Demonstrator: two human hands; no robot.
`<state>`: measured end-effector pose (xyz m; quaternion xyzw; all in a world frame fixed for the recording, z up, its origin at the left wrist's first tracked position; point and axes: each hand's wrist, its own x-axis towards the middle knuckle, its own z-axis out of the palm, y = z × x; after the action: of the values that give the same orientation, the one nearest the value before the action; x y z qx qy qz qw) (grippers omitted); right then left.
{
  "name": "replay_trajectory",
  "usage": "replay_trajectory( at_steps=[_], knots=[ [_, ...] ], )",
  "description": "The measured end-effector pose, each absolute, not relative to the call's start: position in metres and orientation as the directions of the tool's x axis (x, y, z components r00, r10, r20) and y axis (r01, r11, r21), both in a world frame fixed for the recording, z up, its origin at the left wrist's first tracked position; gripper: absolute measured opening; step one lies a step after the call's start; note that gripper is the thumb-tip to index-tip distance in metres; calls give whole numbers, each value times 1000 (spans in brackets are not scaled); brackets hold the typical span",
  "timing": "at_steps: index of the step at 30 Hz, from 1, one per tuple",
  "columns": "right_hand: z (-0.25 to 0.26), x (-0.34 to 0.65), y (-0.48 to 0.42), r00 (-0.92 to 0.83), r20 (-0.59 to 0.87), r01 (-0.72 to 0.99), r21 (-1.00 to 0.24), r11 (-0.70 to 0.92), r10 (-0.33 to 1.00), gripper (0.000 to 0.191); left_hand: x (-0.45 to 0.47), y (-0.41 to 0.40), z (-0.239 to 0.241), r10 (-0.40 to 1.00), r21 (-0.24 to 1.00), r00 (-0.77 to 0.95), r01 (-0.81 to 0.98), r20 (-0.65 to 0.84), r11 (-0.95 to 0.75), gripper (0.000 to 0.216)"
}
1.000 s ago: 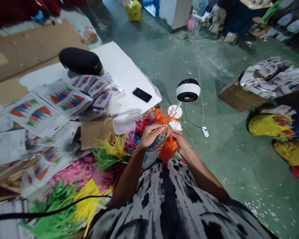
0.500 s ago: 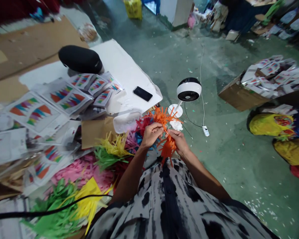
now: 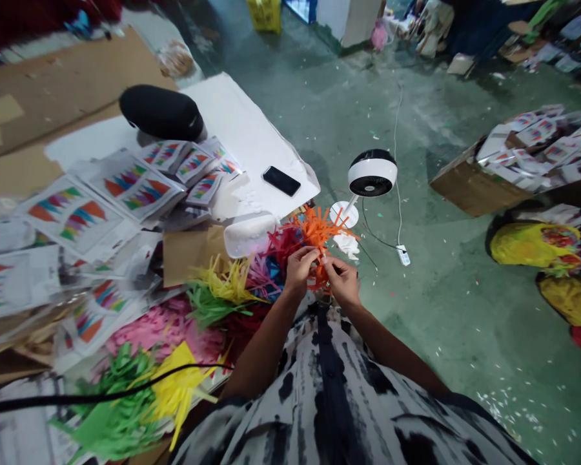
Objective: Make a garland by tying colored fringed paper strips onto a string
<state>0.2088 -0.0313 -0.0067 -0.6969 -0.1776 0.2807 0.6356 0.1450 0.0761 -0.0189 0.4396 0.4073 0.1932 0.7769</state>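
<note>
Both my hands hold an orange fringed paper piece [image 3: 315, 230] just above my lap. My left hand [image 3: 299, 268] pinches it from the left with fingers closed. My right hand [image 3: 341, 280] grips it from the right, fingers curled round the paper. Orange strips fan out above my fingers; the part inside my hands is hidden. Red, pink and blue fringed paper [image 3: 271, 258] lies just left of my hands.
Yellow, green and pink fringed paper [image 3: 208, 294] is heaped at my left. Packets with coloured prints [image 3: 126, 187] cover the low table, with a black phone [image 3: 281, 181], a white tray [image 3: 248, 236] and a black cushion [image 3: 161, 112]. A small white fan [image 3: 372, 174] stands on the green floor; a cardboard box [image 3: 469, 187] is at right.
My hands have drawn closer together and nearer to my body. The orange strips that hung below my right hand are now gathered up between my hands.
</note>
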Motion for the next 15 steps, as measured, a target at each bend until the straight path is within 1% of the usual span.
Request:
replay_trajectory(
  at_steps=[2,5,8,10,11,12,13,15],
  knots=[
    [-7,208,-31,786,-171,-121,-985,-124,595,35,143,75,-21,641,803,590,22,-492,596,32],
    [-10,209,-32,786,-214,-179,-977,-118,580,35,141,70,-22,627,769,608,-43,-486,638,32],
    [-17,211,-32,757,-298,-303,-949,-92,582,37,143,61,-22,615,735,659,-137,-433,664,33],
    [-20,215,-34,730,-320,-340,-936,-86,603,38,144,57,-24,626,751,683,-171,-376,638,32],
    [-20,218,-35,724,-307,-318,-943,-97,618,39,144,56,-24,632,770,690,-169,-353,615,32],
    [-18,221,-38,730,-276,-259,-958,-121,625,39,143,56,-25,639,796,692,-154,-336,585,31],
    [-16,224,-41,747,-226,-165,-974,-155,625,38,142,57,-26,648,827,691,-129,-321,548,31],
    [-7,232,-49,770,-80,92,-968,-235,633,36,139,62,-26,663,887,688,-59,-296,458,31]
  ],
)
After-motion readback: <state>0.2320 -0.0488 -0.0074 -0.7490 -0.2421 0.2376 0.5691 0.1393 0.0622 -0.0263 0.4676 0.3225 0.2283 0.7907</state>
